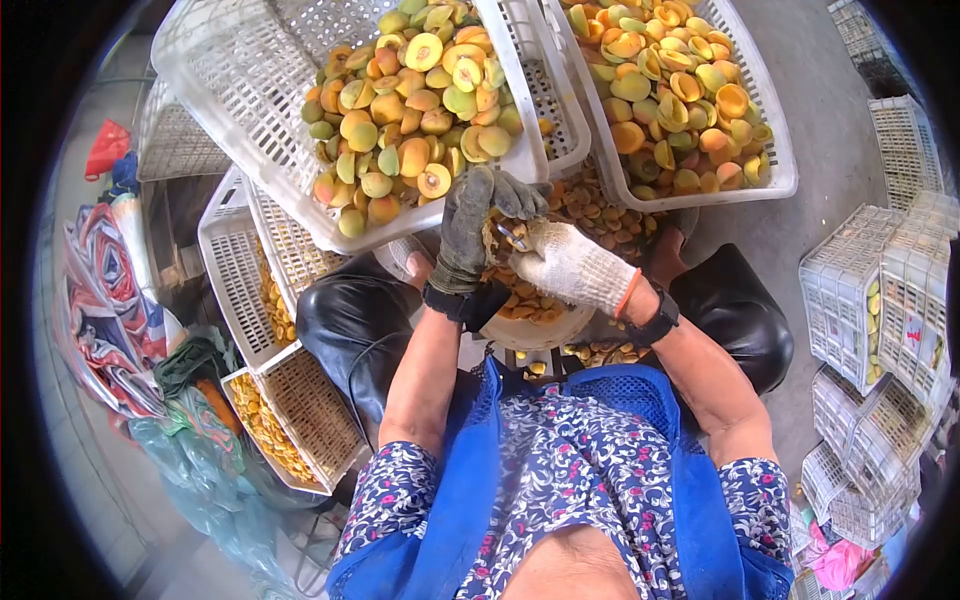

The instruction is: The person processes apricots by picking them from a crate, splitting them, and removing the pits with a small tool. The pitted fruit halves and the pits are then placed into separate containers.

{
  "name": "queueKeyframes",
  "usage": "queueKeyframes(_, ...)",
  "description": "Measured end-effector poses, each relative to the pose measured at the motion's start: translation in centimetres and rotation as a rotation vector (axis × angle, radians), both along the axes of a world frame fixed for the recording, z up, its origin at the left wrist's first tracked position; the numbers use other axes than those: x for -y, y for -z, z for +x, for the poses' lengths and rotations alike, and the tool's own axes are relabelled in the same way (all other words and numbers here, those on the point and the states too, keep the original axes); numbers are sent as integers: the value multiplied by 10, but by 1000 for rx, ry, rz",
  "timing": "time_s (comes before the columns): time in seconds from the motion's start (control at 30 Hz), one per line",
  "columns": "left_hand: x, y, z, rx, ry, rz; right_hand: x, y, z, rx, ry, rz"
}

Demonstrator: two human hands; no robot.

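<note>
My left hand (478, 222), in a dark grey glove, is closed around a piece of peach (492, 240), mostly hidden by the fingers. My right hand (575, 265), in a white knitted glove, is closed on a small metal tool (514, 236) whose tip meets the left hand's fingers. Its exact kind is covered. Both hands meet over a pale tub (540, 332) with brownish pits and scraps in it. Just beyond them, a tilted white crate (240, 110) holds halved peaches (400, 115), some with stones showing. Hollowed peach halves (680, 85) fill the crate to the right (785, 180).
White crates with yellow pieces (225, 270) stand at the left, beside striped sheeting (105, 290) and a green plastic bag (200, 470). Stacked crates (850, 290) line the right side. My knees (735, 320) flank the tub; more pits lie on the floor beneath.
</note>
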State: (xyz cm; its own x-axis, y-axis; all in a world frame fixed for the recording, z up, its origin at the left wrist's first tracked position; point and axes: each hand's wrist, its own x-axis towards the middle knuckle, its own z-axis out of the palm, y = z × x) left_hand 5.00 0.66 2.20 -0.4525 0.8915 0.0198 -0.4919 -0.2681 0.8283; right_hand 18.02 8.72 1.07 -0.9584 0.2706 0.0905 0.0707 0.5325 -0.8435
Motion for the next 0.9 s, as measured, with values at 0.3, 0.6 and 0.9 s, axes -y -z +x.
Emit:
queueKeyframes(0.3, 25, 32, -3, 883, -113, 52, -6, -59, 11, 381, -406, -1187)
queueKeyframes(0.6, -20, -68, -42, -86, -306, -181, -11, -27, 18, 446, -344, -91)
queueKeyframes(0.9, -55, 19, -72, -1957, 222, -855, -11, 5, 25, 239, -395, 26)
